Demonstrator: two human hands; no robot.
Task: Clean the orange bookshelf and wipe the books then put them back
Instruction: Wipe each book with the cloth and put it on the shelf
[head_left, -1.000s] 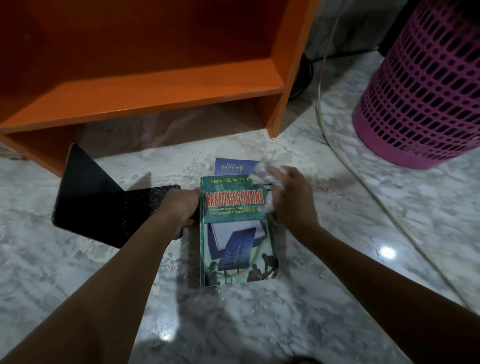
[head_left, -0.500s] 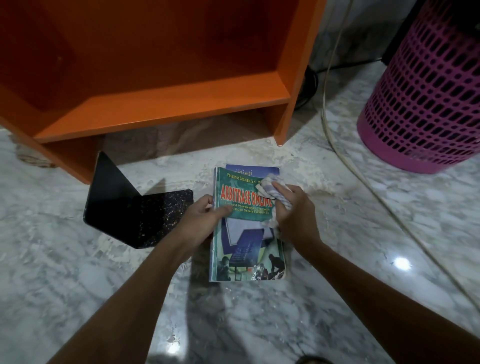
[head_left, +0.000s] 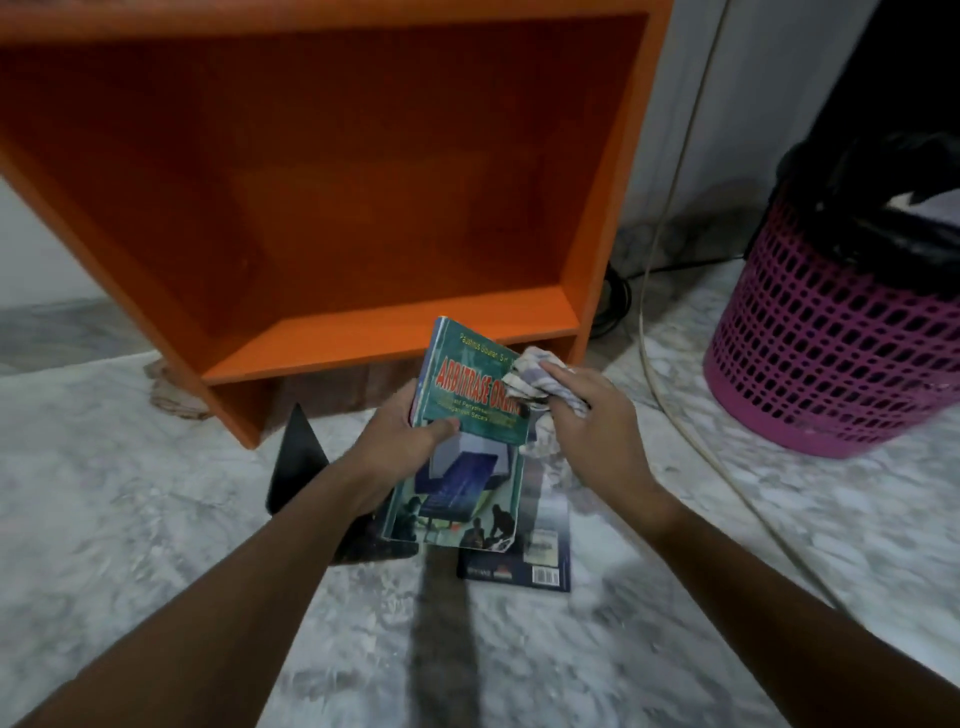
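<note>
— Book (head_left: 467, 467) loc?
— Held above floor (head_left: 156, 519), tilted, just near of orange bookshelf (head_left: 363, 208). L hand (head_left: 400, 447) grips its left edge; R hand (head_left: 597, 431) clutches rag (head_left: 524, 376) against cover's far-right corner.

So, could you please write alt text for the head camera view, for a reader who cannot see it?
The left hand holds a green "Arbitrase Online" book up before the orange bookshelf, while the right hand holds a crumpled cloth against its cover. A dark blue book lies on the marble floor; a pink basket stands nearby.
</note>
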